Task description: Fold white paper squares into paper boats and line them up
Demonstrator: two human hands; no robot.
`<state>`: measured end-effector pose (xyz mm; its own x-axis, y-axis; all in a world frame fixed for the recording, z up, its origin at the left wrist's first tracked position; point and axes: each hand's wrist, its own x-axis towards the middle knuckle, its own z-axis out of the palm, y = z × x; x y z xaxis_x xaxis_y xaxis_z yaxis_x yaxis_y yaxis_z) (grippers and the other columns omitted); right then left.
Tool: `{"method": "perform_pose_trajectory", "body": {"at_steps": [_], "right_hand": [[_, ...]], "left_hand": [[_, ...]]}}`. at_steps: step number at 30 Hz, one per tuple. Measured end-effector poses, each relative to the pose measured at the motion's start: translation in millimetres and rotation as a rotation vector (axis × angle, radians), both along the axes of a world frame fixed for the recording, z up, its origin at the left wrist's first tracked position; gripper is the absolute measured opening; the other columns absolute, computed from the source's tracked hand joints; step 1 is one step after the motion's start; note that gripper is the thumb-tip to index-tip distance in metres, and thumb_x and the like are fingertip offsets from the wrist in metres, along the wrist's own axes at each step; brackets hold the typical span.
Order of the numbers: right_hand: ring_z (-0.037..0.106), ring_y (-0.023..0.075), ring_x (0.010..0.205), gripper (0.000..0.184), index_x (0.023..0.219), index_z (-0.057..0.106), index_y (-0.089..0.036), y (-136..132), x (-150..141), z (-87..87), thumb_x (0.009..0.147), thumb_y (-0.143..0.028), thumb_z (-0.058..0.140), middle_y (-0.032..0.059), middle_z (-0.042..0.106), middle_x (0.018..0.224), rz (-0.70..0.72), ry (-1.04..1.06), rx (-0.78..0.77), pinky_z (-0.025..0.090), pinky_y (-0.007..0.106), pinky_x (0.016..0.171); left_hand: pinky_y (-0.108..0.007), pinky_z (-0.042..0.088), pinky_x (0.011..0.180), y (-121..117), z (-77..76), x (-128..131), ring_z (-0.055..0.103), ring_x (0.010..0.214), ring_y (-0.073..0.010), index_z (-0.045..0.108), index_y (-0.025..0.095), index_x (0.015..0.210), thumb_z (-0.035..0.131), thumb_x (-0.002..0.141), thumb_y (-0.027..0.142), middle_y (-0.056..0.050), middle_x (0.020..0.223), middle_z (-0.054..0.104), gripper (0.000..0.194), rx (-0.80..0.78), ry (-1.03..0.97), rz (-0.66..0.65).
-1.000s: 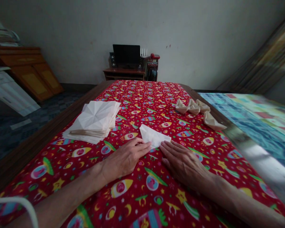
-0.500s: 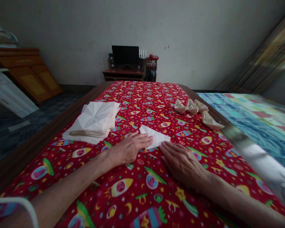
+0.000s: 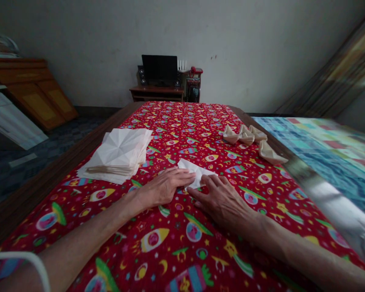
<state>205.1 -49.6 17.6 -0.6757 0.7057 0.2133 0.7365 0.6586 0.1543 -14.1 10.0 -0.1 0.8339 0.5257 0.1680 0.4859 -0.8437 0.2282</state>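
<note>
A white sheet of folded paper [image 3: 188, 165] lies flat on the red patterned cloth in front of me. My left hand [image 3: 167, 185] rests on its left part, fingers stretched out and flat. Over its right part and near edge is my right hand [image 3: 225, 198], with the fingers extended and the thumb apart, pointing at the left fingertips. Both hands are open, and they cover part of the sheet. To the left lies a stack of creased white paper sheets [image 3: 118, 152]. Several folded paper boats [image 3: 269, 153] sit at the right.
The red cloth [image 3: 182, 227] covers most of a long brown table. A patterned bed [image 3: 310, 150] stands along the right side. Beyond the far end are a monitor [image 3: 159, 69] on a desk and a red telephone [image 3: 196, 70]. A wooden cabinet [image 3: 38, 95] is at left.
My right hand has slid left and slightly up over the paper, with its thumb now spread toward the left fingers. The left hand stays on the sheet.
</note>
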Motion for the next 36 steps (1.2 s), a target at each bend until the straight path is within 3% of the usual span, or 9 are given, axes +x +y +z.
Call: {"method": "perform_pose_trajectory", "body": {"at_steps": [16, 21, 25, 30, 33, 36], "right_hand": [[0.044, 0.0267, 0.099, 0.033, 0.124, 0.053, -0.036, -1.8, 0.5, -7.7, 0.094, -0.038, 0.038, 0.0118, 0.051, 0.107, 0.025, 0.075, -0.034, 0.036, 0.042, 0.081], [0.046, 0.0234, 0.099, 0.030, 0.117, 0.059, -0.033, 0.3, 2.2, -5.1, 0.094, -0.038, 0.041, 0.0095, 0.053, 0.106, 0.053, 0.169, -0.090, 0.038, 0.039, 0.083], [0.052, 0.0184, 0.088, 0.027, 0.106, 0.062, -0.024, 11.9, 15.8, -9.1, 0.095, -0.031, 0.038, 0.0077, 0.058, 0.098, 0.050, 0.340, -0.128, 0.043, 0.033, 0.077], [0.053, 0.0258, 0.098, 0.026, 0.113, 0.055, -0.026, 28.2, 35.8, -21.4, 0.090, -0.036, 0.048, 0.0105, 0.058, 0.104, -0.091, 0.420, 0.033, 0.045, 0.042, 0.081], [0.051, 0.0280, 0.105, 0.033, 0.116, 0.051, -0.024, 32.5, 38.2, -23.8, 0.089, -0.041, 0.050, 0.0120, 0.057, 0.107, -0.150, 0.401, 0.079, 0.044, 0.044, 0.085], [0.055, 0.0254, 0.097, 0.032, 0.108, 0.052, -0.020, 34.9, 35.8, -21.6, 0.089, -0.046, 0.048, 0.0114, 0.057, 0.100, -0.210, 0.375, 0.038, 0.046, 0.041, 0.082]], "left_hand": [[-0.039, 0.030, 0.111, 0.3, -2.8, -0.7, 0.039, 0.131, -0.0169, 0.042, 0.024, 0.136, 0.033, 0.085, 0.004, 0.002, 0.141, 0.044, 0.056, 0.000, -0.013, 0.023], [-0.038, 0.031, 0.110, 2.1, -1.8, -0.1, 0.042, 0.128, -0.0173, 0.047, 0.020, 0.133, 0.036, 0.080, 0.003, -0.002, 0.138, 0.049, 0.057, 0.010, -0.068, -0.006], [-0.034, 0.039, 0.104, 8.6, 5.6, 6.2, 0.054, 0.116, -0.0173, 0.060, 0.019, 0.120, 0.042, 0.083, 0.010, -0.005, 0.124, 0.061, 0.041, -0.020, -0.186, -0.028], [-0.028, 0.049, 0.088, 27.4, 10.0, 17.0, 0.064, 0.097, -0.0167, 0.070, 0.018, 0.101, 0.056, 0.083, 0.019, -0.006, 0.103, 0.071, 0.022, -0.151, -0.308, 0.061], [-0.036, 0.041, 0.100, 42.8, 6.0, 17.2, 0.055, 0.115, -0.0217, 0.062, 0.018, 0.116, 0.065, 0.077, 0.018, -0.009, 0.122, 0.061, 0.039, -0.103, -0.280, 0.076], [-0.043, 0.034, 0.106, 55.3, 4.4, 12.9, 0.042, 0.127, -0.0272, 0.052, 0.017, 0.128, 0.073, 0.071, 0.026, -0.013, 0.136, 0.049, 0.061, -0.094, -0.214, 0.143]]}}
